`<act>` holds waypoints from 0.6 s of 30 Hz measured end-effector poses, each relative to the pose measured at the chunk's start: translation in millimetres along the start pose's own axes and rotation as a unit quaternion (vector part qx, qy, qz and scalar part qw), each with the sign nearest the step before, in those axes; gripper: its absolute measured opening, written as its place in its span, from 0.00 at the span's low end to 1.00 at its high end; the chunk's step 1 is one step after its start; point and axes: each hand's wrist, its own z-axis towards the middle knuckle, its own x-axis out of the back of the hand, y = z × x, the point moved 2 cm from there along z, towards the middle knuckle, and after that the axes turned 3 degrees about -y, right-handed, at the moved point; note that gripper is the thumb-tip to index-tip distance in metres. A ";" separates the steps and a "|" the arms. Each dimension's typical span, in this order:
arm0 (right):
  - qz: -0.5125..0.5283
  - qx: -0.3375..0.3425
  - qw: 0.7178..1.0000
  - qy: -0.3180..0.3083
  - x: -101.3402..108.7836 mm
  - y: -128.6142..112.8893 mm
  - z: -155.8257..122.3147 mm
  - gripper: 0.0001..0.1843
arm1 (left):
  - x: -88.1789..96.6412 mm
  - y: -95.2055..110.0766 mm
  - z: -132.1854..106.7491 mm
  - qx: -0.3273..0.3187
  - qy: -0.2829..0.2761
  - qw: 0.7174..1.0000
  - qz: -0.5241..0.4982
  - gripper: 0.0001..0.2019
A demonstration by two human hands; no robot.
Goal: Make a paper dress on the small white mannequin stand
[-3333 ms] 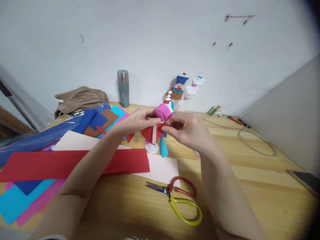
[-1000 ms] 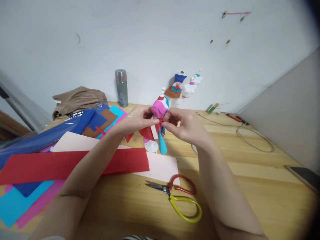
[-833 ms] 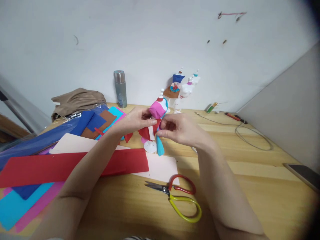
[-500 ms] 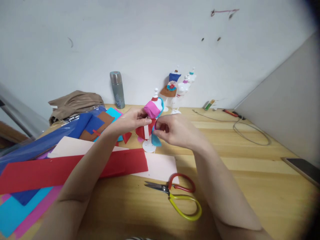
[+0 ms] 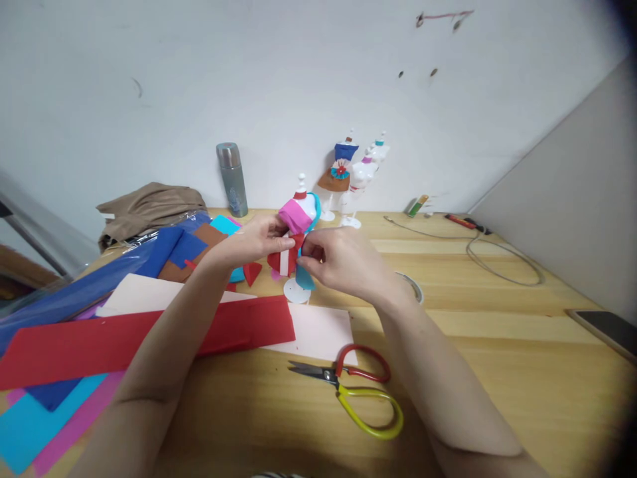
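Note:
A small white dress form stands on a round base, leaning to the left. It wears a pink top, a red skirt piece with a pale strip down it, and a turquoise piece at its right side. My left hand is closed round its waist, thumb lying across the red skirt piece and fingers partly hidden behind. At the form's right side, my right hand pinches the outfit's edge; exactly which layer is between the fingertips is hidden.
Scissors with red and yellow handles lie in front. Coloured fabric sheets, one a long red strip, spread out on the left. Behind stand a flask and several more dress forms. A cable and phone lie right.
The dress form's top has tipped left while its base stays put. Both hands have shifted slightly left with it. A white ring now shows behind my right wrist.

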 end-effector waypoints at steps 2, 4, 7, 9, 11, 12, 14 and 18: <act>0.001 0.003 1.000 0.002 0.4 -0.6 0.4 0.09 | 0.1 0.3 0.2 -0.005 0.002 1.000 -0.001 0.14; 0.008 0.003 1.000 -0.004 2.2 -0.7 0.7 0.10 | 0.0 1.5 -0.3 -0.006 -0.002 1.000 0.000 0.15; 0.036 0.002 0.999 -0.013 6.1 1.6 0.3 0.10 | -1.2 5.6 -1.5 -0.007 -0.017 1.000 0.003 0.16; 0.055 0.002 0.999 0.001 8.5 3.8 -0.5 0.11 | -2.3 8.7 -2.2 -0.011 -0.022 1.000 0.004 0.16; 0.067 0.001 0.997 0.023 9.4 5.6 -1.1 0.12 | -3.4 10.8 -2.5 -0.013 -0.023 1.000 0.010 0.15; 0.072 -0.001 0.997 0.034 9.1 6.1 -1.3 0.13 | -3.8 11.3 -2.5 -0.011 -0.023 1.000 0.016 0.15; 0.078 -0.003 0.995 0.054 7.7 6.7 -1.3 0.14 | -4.4 11.1 -2.5 -0.005 -0.023 0.999 0.031 0.14; 0.090 0.003 0.993 0.082 6.3 7.0 -1.6 0.13 | -4.7 9.3 -1.9 -0.008 -0.018 0.999 0.041 0.12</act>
